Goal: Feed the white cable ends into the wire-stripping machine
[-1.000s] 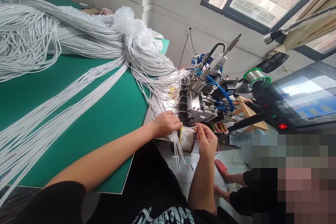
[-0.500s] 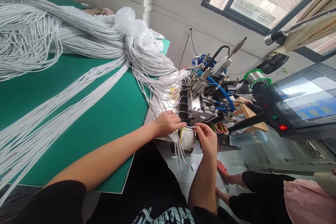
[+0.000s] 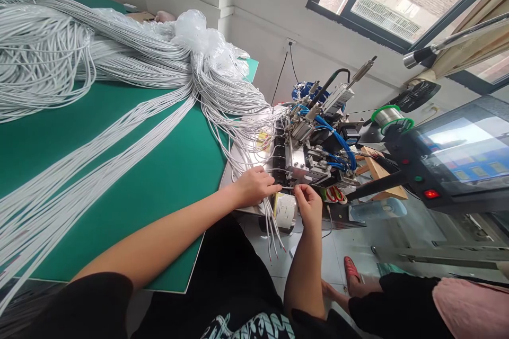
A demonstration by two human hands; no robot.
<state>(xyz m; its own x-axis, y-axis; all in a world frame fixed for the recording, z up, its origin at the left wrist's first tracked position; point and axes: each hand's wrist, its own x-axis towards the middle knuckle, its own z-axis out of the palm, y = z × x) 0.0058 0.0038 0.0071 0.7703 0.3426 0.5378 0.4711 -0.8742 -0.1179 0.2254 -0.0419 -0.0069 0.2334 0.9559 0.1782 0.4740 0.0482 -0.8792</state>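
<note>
A thin white cable stretches between my two hands, in front of the metal machine. My left hand is closed on this cable, its index finger and thumb towards the machine. Below that hand hangs a bunch of white cable ends, some with reddish tips; whether the palm grips them too is hidden. The fingertips of my right hand pinch the same cable near its end, close under the machine's front edge. More cables run from the large bundle into the row of slots on the machine.
A green table on the left carries heaps of white cables and plastic wrap. At right are a monitor with a lit red switch and a wire spool. A person's legs and red slipper show at lower right.
My right hand has moved slightly left and up with the cable end, nearer to my left hand. The left hand stays nearly still. The other person's foot has shifted right.
</note>
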